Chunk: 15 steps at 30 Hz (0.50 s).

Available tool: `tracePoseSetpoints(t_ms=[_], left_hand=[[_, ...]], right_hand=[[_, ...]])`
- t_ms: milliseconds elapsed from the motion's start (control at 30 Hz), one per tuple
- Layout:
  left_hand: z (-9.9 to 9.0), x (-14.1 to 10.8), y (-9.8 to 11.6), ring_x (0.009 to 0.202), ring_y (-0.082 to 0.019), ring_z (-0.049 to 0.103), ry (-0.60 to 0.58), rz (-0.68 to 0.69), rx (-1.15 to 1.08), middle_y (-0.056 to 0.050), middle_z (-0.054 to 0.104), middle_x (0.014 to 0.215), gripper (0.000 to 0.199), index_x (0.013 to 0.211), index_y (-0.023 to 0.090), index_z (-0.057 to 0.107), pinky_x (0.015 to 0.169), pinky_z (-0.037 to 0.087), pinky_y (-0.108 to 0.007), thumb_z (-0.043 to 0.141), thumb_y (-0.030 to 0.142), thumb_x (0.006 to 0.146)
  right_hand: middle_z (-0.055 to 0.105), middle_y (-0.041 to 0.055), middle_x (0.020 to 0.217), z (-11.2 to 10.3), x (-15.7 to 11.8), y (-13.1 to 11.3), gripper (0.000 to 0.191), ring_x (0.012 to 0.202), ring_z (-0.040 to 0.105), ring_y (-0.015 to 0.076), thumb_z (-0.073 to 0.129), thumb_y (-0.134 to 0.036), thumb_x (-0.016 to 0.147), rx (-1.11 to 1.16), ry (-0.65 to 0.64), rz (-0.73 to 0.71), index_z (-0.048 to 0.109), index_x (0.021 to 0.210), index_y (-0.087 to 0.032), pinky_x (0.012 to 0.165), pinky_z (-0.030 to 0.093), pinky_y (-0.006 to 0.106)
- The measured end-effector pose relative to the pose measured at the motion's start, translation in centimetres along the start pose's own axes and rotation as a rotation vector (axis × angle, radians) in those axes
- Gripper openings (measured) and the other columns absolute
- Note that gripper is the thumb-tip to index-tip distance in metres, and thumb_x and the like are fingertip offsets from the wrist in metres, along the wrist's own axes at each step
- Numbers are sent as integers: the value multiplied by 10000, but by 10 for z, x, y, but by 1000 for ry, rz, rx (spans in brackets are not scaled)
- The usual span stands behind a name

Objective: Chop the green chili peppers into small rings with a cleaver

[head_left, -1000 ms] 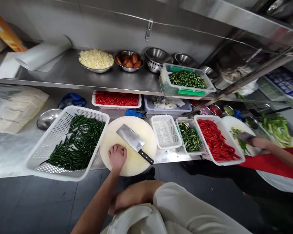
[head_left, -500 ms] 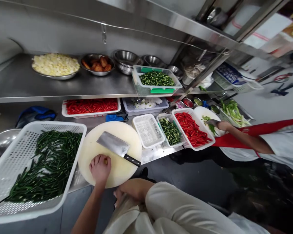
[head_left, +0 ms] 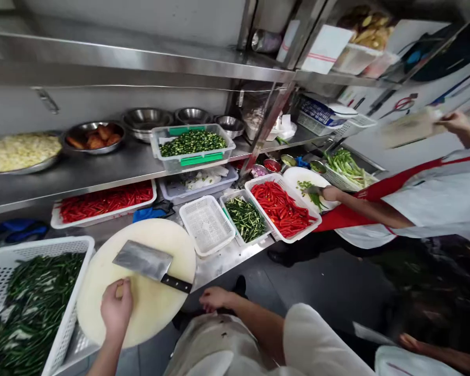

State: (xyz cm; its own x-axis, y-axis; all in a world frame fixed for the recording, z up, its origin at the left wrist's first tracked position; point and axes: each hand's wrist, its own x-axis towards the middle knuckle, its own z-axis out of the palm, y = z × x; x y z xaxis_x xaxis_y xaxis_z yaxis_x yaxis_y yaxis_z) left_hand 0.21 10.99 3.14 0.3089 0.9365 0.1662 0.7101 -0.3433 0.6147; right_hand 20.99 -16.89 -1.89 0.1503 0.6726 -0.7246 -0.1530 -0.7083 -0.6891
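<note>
My left hand [head_left: 116,309] is closed around a small yellowish-brown piece [head_left: 119,291], mostly hidden by the fingers. It rests above the left part of a round white cutting board [head_left: 156,308]. Just beyond it a cleaver [head_left: 144,259] lies flat on the board, its black handle towards the right edge. My right hand [head_left: 214,299] is in front of my body, off the board's right side, with its fingers loosely curled and nothing visible in them. Left of the board stands a white perforated basket [head_left: 72,292] of long green chilies [head_left: 43,303].
Right of the board sit a small white basket [head_left: 207,224], a tub of cut green chilies [head_left: 245,219] and a basket of red chilies [head_left: 284,209]. A co-worker's hand [head_left: 331,194] holds a knife beyond them. A steel shelf [head_left: 113,180] with bowls overhangs the counter.
The view has swung right, so the counter appears further left. My right hand has come up and shows more fully. The co-worker's other arm, holding a flat board, has come into view.
</note>
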Motion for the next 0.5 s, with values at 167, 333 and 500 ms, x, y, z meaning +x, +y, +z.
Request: tracePoseSetpoints(t_ms=[167, 333, 500], left_hand=[[78, 1, 175, 1127, -283, 680, -243, 398, -229, -85, 729, 1138, 349, 1022, 240, 701, 1030, 541, -407, 542, 551, 1009], [223, -33, 365, 1367, -274, 592, -611, 692, -222, -105, 666, 1418, 413, 1323, 244, 692, 1230, 436, -448, 558, 519, 1046], [325, -64, 437, 1643, -392, 225, -783, 728, 158, -49, 425, 1715, 625, 1551, 343, 575, 1327, 124, -702, 662, 582, 979]], right_hand=[[731, 39, 892, -153, -53, 55, 373, 777, 748, 191, 724, -548, 857, 694, 411, -64, 591, 997, -229, 726, 592, 300], [773, 85, 992, -255, -82, 67, 417, 881, 801, 265, 821, -435, 837, 1060, 527, -155, 576, 1104, -229, 811, 647, 400], [761, 65, 917, -276, -75, 67, 430, 828, 810, 268, 781, -355, 866, 1046, 449, -83, 547, 1202, -223, 808, 658, 414]])
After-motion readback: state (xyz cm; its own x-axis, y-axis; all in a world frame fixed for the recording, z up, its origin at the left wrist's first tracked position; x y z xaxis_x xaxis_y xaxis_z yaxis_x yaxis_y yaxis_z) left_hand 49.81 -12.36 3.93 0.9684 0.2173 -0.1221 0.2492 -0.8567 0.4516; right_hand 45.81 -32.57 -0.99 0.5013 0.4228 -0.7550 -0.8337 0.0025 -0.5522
